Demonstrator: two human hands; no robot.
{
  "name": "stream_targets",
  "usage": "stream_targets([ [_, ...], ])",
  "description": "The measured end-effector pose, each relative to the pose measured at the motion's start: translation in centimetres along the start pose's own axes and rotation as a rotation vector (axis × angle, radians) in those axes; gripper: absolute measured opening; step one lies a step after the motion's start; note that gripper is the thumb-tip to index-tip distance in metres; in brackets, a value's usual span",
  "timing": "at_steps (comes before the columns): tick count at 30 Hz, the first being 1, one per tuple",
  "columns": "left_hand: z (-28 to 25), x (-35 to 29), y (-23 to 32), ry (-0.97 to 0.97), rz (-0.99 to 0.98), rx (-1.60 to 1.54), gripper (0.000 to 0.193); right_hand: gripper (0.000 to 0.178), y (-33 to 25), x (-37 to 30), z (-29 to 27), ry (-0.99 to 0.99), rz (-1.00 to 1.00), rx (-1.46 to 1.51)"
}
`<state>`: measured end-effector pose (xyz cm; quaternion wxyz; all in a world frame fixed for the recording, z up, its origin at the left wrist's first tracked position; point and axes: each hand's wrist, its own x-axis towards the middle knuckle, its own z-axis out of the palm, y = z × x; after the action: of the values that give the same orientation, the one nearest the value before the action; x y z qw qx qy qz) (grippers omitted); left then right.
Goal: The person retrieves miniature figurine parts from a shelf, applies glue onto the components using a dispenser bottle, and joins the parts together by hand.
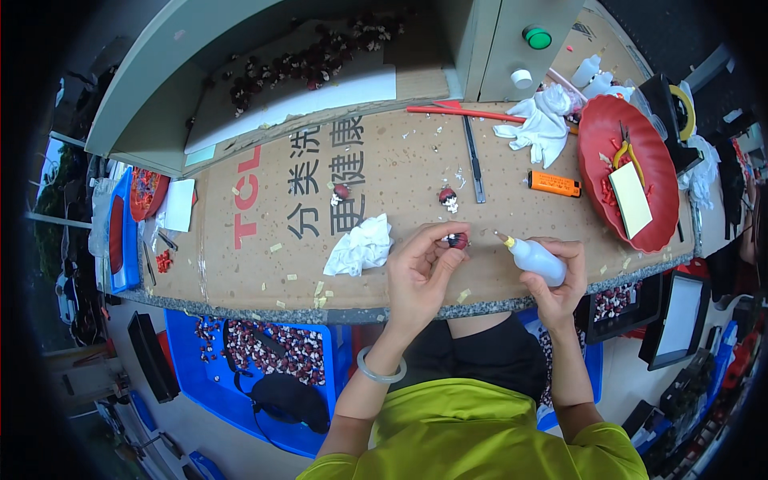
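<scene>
Between the thumb and fingers of my left hand is a small dark red and white figurine piece. My right hand is closed round a white squeeze bottle with a yellow collar, its thin tip tilted toward the piece but apart from it. Two similar small pieces lie farther off on the cardboard: one red and white piece straight ahead and another piece to the left. A crumpled white tissue rests beside my left hand.
A red scalloped tray with yellow-handled pliers and a pale pad stands right. Nearby lie an orange lighter and a dark cutter knife. A grey cabinet holds many pieces behind. Below the table edge sits a blue bin.
</scene>
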<state>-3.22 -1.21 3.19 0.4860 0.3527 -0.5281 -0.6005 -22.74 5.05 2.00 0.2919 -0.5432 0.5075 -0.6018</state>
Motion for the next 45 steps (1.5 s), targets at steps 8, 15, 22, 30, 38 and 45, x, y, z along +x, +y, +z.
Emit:
stream_targets([
  [8, 0.0, -0.1, -0.4, 0.046, -0.019, 0.03, 0.028, 0.042, -0.6, 1.1, 0.2, -0.015, -0.259, -0.176],
  [15, 0.1, -0.1, -0.4, 0.061, -0.017, 0.019, 0.027, 0.04, -0.8, 1.1, 0.1, -0.014, -0.247, -0.185],
  [22, 0.0, 0.0, -0.1, 0.047, -0.039, 0.02, 0.026, 0.039, -0.6, 1.3, 0.1, -0.021, -0.264, -0.197],
  [30, 0.1, 0.0, -0.3, 0.05, -0.035, -0.002, 0.027, 0.045, -0.4, 1.2, -0.2, -0.065, -0.258, -0.226],
  [38, 0.0, 0.0, -0.3, 0.048, -0.041, 0.001, 0.026, 0.046, -0.3, 1.1, -0.2, -0.072, -0.27, -0.214],
  [45, 0.1, 0.1, -0.2, 0.042, -0.046, -0.004, 0.025, 0.045, -0.4, 1.1, -0.3, -0.073, -0.263, -0.209],
])
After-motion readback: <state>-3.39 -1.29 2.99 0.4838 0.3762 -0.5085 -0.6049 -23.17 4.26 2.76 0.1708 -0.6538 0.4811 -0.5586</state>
